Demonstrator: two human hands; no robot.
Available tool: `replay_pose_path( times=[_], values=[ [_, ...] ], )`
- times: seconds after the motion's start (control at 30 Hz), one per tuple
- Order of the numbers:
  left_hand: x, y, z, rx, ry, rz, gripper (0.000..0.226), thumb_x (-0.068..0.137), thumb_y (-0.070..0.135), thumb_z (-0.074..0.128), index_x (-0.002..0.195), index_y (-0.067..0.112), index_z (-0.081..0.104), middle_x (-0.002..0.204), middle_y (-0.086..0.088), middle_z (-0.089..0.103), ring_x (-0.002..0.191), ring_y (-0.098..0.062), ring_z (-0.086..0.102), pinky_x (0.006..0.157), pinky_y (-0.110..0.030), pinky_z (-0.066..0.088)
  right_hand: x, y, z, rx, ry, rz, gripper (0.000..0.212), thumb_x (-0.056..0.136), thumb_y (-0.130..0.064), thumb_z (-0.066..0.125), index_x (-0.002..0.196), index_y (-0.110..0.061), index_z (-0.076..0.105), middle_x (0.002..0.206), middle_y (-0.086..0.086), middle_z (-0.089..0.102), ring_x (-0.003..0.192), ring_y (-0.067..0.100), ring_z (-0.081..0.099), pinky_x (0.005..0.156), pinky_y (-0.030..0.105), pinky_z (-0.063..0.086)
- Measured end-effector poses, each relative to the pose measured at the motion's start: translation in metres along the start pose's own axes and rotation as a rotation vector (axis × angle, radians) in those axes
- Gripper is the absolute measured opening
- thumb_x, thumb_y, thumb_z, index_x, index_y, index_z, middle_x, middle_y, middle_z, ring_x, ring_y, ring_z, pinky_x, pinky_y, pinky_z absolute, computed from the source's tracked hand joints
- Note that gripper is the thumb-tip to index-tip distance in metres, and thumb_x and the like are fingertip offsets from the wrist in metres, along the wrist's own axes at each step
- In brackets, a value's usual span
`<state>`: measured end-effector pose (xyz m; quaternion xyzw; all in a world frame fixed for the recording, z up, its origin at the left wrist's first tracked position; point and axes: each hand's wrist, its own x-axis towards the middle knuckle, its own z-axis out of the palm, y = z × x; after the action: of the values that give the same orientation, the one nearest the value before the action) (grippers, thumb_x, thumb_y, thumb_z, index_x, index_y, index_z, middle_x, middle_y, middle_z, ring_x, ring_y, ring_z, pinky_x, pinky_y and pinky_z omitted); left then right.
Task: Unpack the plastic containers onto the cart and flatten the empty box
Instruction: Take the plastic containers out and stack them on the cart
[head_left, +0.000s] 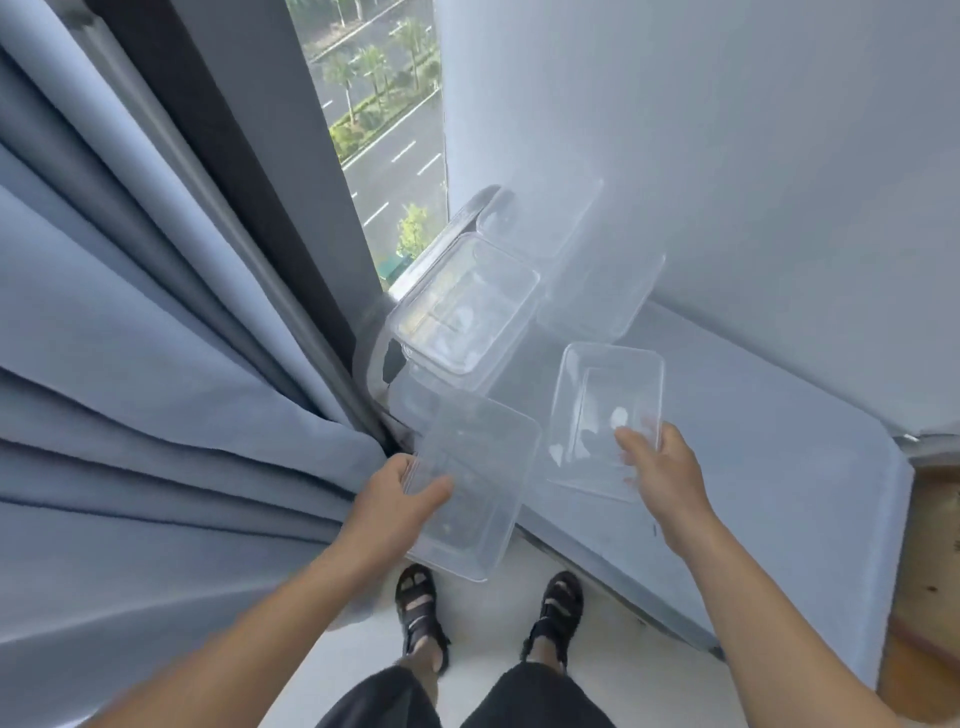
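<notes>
Left hand (400, 493) pinches the near short end of a clear container (478, 467), thumb on top. The container overhangs the cart (779, 467) at its near edge, by the left corner. Right hand (660, 462) grips the near end of a second container (602, 405), further in over the deck. Both long axes run near-to-far, away from the grips, so set-down looks like a forward push. Count: two in hand, one stack (462, 306) at the far-left corner, apparently two far containers (602, 296) by the wall; clear plastic, so uncertain. Box not in view.

Containers (467, 306) on cart (753, 441), curtain (156, 364) left
</notes>
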<state>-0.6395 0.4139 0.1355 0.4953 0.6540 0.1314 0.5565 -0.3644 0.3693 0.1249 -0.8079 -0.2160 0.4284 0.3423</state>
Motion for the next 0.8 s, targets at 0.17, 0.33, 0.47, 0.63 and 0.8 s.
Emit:
replay_pose_path(
  times=[0.17, 0.33, 0.47, 0.63, 0.8],
  values=[
    [0.018, -0.006, -0.015, 0.089, -0.046, 0.03, 0.014, 0.088, 0.029, 0.073, 0.094, 0.02, 0.065, 0.087, 0.003, 0.073, 0.076, -0.006, 0.066, 0.062, -0.016, 0.044, 0.022, 0.004, 0.043, -0.035, -0.012, 0.066, 0.026, 0.097, -0.038, 0.058, 0.093, -0.014, 0.049, 0.094, 0.002, 0.052, 0.086, 0.022, 0.051, 0.067, 0.032, 0.039],
    [0.025, -0.013, -0.016, 0.066, -0.074, 0.011, 0.022, 0.082, 0.034, 0.077, 0.095, 0.02, 0.065, 0.087, 0.001, 0.073, 0.081, -0.013, 0.069, 0.069, -0.027, 0.052, 0.043, 0.005, 0.07, -0.025, -0.047, 0.102, 0.029, 0.097, -0.036, 0.058, 0.082, -0.019, 0.04, 0.083, -0.005, 0.041, 0.072, 0.012, 0.041, 0.059, 0.028, 0.03],
    [0.031, -0.013, -0.011, 0.048, -0.094, 0.025, 0.02, 0.085, 0.032, 0.075, 0.097, 0.02, 0.066, 0.089, 0.001, 0.074, 0.083, -0.013, 0.069, 0.069, -0.023, 0.048, 0.056, 0.004, 0.081, -0.002, -0.051, 0.117, 0.032, 0.097, -0.038, 0.059, 0.083, -0.014, 0.042, 0.088, 0.0, 0.043, 0.072, 0.015, 0.041, 0.061, 0.028, 0.032],
    [0.038, -0.009, -0.004, 0.036, -0.126, 0.029, 0.026, 0.081, 0.038, 0.076, 0.098, 0.021, 0.066, 0.091, 0.0, 0.074, 0.086, -0.016, 0.07, 0.078, -0.031, 0.054, 0.066, 0.007, 0.087, 0.038, -0.027, 0.128, 0.039, 0.096, -0.039, 0.061, 0.081, -0.015, 0.034, 0.085, 0.002, 0.037, 0.071, 0.018, 0.035, 0.063, 0.032, 0.03],
    [0.036, -0.012, 0.0, 0.031, -0.139, 0.024, 0.032, 0.077, 0.044, 0.074, 0.099, 0.022, 0.066, 0.092, 0.002, 0.074, 0.087, -0.015, 0.07, 0.079, -0.031, 0.054, 0.07, 0.013, 0.094, 0.041, -0.01, 0.15, 0.037, 0.094, -0.043, 0.063, 0.093, -0.008, 0.049, 0.092, 0.004, 0.052, 0.079, 0.021, 0.049, 0.071, 0.035, 0.041]
  ],
)
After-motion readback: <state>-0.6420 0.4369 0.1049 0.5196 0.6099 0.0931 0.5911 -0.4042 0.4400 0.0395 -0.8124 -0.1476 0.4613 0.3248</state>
